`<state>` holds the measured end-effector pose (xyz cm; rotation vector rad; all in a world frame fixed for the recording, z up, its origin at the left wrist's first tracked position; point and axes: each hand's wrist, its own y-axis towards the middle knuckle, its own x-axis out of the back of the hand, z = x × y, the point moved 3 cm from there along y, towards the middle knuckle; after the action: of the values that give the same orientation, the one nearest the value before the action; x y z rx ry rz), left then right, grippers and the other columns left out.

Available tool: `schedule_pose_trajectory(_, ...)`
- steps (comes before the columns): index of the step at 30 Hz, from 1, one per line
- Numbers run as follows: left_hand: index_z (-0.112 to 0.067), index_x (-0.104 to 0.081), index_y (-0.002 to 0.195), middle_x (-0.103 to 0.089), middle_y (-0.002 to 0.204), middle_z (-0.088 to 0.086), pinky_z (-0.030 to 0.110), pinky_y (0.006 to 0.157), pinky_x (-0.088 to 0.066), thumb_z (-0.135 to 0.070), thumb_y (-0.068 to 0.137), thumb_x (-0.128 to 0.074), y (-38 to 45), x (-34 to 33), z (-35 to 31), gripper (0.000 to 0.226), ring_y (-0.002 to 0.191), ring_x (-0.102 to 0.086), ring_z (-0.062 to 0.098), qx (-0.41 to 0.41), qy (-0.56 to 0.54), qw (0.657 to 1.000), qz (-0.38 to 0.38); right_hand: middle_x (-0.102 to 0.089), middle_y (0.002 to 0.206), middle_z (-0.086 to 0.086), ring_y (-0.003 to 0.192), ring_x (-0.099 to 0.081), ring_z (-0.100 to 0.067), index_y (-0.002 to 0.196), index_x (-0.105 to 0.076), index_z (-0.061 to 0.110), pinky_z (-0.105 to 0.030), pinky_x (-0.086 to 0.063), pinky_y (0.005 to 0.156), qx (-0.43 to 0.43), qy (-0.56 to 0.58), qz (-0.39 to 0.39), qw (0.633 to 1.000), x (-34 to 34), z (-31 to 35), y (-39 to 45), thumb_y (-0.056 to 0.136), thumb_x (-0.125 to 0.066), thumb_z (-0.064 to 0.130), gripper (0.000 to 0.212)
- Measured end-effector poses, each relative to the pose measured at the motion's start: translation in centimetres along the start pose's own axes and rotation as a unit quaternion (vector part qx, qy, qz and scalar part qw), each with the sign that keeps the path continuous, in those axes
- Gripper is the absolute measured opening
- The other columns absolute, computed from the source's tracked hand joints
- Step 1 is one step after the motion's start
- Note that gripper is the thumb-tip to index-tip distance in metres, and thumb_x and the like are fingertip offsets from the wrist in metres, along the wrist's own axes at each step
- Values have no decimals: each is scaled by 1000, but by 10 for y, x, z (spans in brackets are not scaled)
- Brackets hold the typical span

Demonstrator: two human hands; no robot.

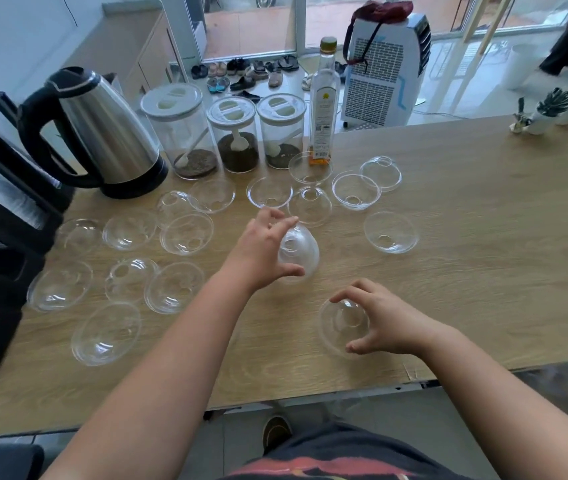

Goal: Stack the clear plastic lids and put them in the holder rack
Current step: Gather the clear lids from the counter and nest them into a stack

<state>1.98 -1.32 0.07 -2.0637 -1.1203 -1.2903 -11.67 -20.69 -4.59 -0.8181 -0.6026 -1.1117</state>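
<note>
Several clear dome lids lie scattered over the wooden table (pixel 483 258), some dome up, some turned over like bowls. My left hand (pixel 263 251) grips a small stack of clear lids (pixel 299 252), held tilted just above the table's middle. My right hand (pixel 384 322) is curled around a single clear lid (pixel 343 323) near the front edge, thumb below it and fingers on top. A loose lid (pixel 390 232) sits to the right of the stack. The black holder rack (pixel 2 216) stands at the far left, partly cut off by the frame.
A steel kettle (pixel 102 133) stands at the back left. Three lidded jars (pixel 232 133) and a tall bottle (pixel 323 105) line the back edge behind the lids. Small potted plants (pixel 552 110) sit at the far right corner. A white air cooler (pixel 384 67) is beyond the table.
</note>
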Motion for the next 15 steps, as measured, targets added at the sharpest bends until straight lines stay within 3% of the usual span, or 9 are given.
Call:
schedule_pose_trajectory(7,-31,-39,145,-41,132,-2,36,105,-41,-48,58,-87,14,-23,8,101,120,-45,21,3,-14,1000,27,-44,120,15,115,-42,-5,127,-52,42,-21,-35,97,1,42,-36,998,23,-5,2,58,-85,40,76)
schedule_pose_trajectory(15,-28,-29,145,-46,139,-4,33,106,-33,-38,55,-91,15,-26,8,109,128,-41,21,20,-76,997,0,-47,125,10,114,-46,-3,131,-54,36,-20,-36,98,44,97,-154,982,78,23,41,61,-88,31,77)
